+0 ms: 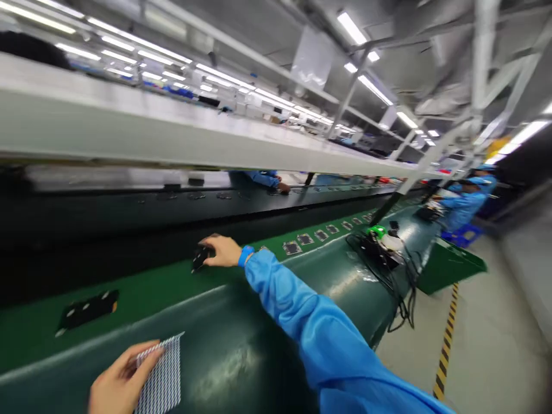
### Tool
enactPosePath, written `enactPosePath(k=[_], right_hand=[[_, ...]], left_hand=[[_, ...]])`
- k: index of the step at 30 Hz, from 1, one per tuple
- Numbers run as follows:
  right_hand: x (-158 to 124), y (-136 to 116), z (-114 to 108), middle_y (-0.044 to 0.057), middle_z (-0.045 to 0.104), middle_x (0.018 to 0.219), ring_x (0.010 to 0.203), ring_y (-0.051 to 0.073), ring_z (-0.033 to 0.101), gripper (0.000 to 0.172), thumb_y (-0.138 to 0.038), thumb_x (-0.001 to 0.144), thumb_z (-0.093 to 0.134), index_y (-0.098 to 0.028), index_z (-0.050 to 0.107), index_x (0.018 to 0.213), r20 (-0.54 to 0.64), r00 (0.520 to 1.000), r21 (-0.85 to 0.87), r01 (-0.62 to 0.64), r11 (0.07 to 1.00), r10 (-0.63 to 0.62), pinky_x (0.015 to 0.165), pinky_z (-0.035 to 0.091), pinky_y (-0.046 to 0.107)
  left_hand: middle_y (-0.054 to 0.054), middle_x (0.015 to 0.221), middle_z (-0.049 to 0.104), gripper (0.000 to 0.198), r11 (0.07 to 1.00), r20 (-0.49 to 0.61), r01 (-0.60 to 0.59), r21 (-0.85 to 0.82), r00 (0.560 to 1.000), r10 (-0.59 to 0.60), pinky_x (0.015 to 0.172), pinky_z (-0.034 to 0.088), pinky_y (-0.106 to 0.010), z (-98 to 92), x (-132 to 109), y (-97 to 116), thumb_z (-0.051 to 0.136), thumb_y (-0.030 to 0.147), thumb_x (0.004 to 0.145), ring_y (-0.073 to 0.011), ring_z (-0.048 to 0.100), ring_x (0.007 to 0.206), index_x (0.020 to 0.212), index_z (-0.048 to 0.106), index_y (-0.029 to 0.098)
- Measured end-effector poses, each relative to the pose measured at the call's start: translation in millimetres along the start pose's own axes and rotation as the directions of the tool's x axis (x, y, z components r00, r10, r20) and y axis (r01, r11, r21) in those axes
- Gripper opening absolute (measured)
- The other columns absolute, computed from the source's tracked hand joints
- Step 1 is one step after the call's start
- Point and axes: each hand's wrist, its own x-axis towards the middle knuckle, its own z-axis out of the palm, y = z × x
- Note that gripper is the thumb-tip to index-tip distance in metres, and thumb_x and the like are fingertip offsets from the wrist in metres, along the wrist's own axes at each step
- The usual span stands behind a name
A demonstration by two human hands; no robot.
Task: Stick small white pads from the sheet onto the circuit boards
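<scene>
Black part [199,259] is at the belt [159,283], pinched in my right hand [225,252]; my left hand [123,379] pinches a sheet [167,374]. I'd call this gripping; the next move calls for steady fingertips.

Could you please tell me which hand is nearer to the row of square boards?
Right. The right hand is over the green strip, left of the square boards; the left hand is farther left and nearer the camera.

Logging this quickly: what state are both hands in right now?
Left hand: closed, holding a striped sheet.
Right hand: closed, holding a black part over the green belt.
</scene>
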Motion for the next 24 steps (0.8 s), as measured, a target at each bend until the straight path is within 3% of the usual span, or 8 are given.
enactPosePath(k=[3, 6, 11, 15, 16, 19, 21, 24], right_hand=[[12.9, -17.9, -15.1, 0.011, 0.063, 0.135, 0.11, 0.027, 0.069, 0.057, -0.031, 0.083, 0.075, -0.025, 0.06, 0.137, 0.121, 0.993, -0.21, 0.018, 0.978, 0.008, 0.095, 0.053, 0.038], [38.0, -35.6, -1.8, 0.011, 0.062, 0.136, 0.107, 0.028, 0.071, 0.052, -0.024, 0.083, 0.073, -0.025, 0.062, 0.134, 0.22, 0.973, -0.237, 0.122, 0.964, -0.069, 0.093, 0.053, 0.039], [73.0, -75.5, 51.5, 0.012, 0.063, 0.136, 0.119, 0.029, 0.066, 0.056, -0.042, 0.085, 0.078, -0.022, 0.06, 0.134, 0.263, 0.952, -0.106, 0.192, 0.976, -0.158, 0.1, 0.051, 0.04], [78.7, -105.7, 103.7, 0.008, 0.058, 0.147, 0.135, 0.024, 0.056, 0.064, -0.052, 0.088, 0.075, -0.023, 0.052, 0.141, 0.259, 0.928, 0.018, 0.274, 0.962, -0.269, 0.104, 0.05, 0.033], [80.8, -108.7, 118.2, 0.008, 0.058, 0.147, 0.137, 0.023, 0.055, 0.06, -0.049, 0.091, 0.073, -0.023, 0.052, 0.14, 0.239, 0.909, 0.079, 0.332, 0.94, -0.341, 0.104, 0.049, 0.033], [85.2, -108.2, 146.3, 0.007, 0.058, 0.146, 0.129, 0.022, 0.061, 0.045, -0.047, 0.096, 0.067, -0.023, 0.056, 0.132, 0.198, 0.924, 0.104, 0.311, 0.945, -0.326, 0.099, 0.053, 0.034], [82.8, -106.0, 140.4, 0.007, 0.06, 0.14, 0.127, 0.023, 0.062, 0.041, -0.043, 0.095, 0.067, -0.021, 0.058, 0.129, 0.202, 0.928, 0.111, 0.297, 0.948, -0.314, 0.097, 0.053, 0.035], [79.0, -103.4, 102.6, 0.007, 0.064, 0.13, 0.122, 0.023, 0.062, 0.045, -0.042, 0.091, 0.072, -0.02, 0.059, 0.128, 0.154, 0.941, 0.152, 0.277, 0.949, -0.3, 0.097, 0.052, 0.035]], left_hand=[[-0.005, 0.087, 0.081, 0.036, 0.992, 0.024, -0.051, -0.113, 0.998, 0.054, 0.073, 0.063, -0.032, 5.2, -6.5, 10.2, 0.077, 0.054, 0.071, -0.0255, 0.077, 0.079, 0.085, 0.081, 0.022], [-0.007, 0.084, 0.08, 0.03, 0.982, 0.006, -0.042, -0.186, 0.999, 0.044, 0.07, 0.061, -0.03, 9.8, -8.0, 20.8, 0.076, 0.047, 0.075, -0.0228, 0.076, 0.077, 0.085, 0.079, 0.019], [-0.007, 0.079, 0.079, 0.028, 0.952, 0.024, 0.005, -0.306, 1.0, 0.003, 0.067, 0.06, -0.03, 13.1, -8.3, 27.7, 0.077, 0.044, 0.073, -0.0215, 0.074, 0.07, 0.084, 0.077, 0.017], [-0.006, 0.085, 0.08, 0.031, 0.977, 0.022, -0.002, -0.213, 1.0, 0.007, 0.07, 0.061, -0.028, 10.4, -15.8, 23.0, 0.077, 0.049, 0.075, -0.0218, 0.075, 0.076, 0.086, 0.079, 0.02], [-0.006, 0.087, 0.08, 0.034, 0.98, 0.016, 0.008, -0.2, 1.0, -0.005, 0.071, 0.061, -0.028, 9.3, -15.9, 19.6, 0.078, 0.051, 0.074, -0.022, 0.075, 0.076, 0.088, 0.079, 0.02], [-0.006, 0.089, 0.081, 0.041, 0.981, 0.04, 0.051, -0.185, 0.998, -0.044, 0.067, 0.061, -0.027, 7.1, -13.8, 9.8, 0.079, 0.058, 0.07, -0.0225, 0.076, 0.075, 0.09, 0.08, 0.021], [-0.006, 0.09, 0.081, 0.044, 0.984, 0.061, 0.067, -0.167, 0.996, -0.058, 0.065, 0.061, -0.026, 6.4, -14.3, 7.7, 0.079, 0.061, 0.069, -0.0224, 0.076, 0.075, 0.09, 0.08, 0.022], [-0.005, 0.091, 0.081, 0.047, 0.985, 0.063, 0.08, -0.154, 0.995, -0.071, 0.066, 0.061, -0.025, 6.1, -16.4, 10.4, 0.078, 0.064, 0.07, -0.0222, 0.076, 0.076, 0.091, 0.08, 0.022]])
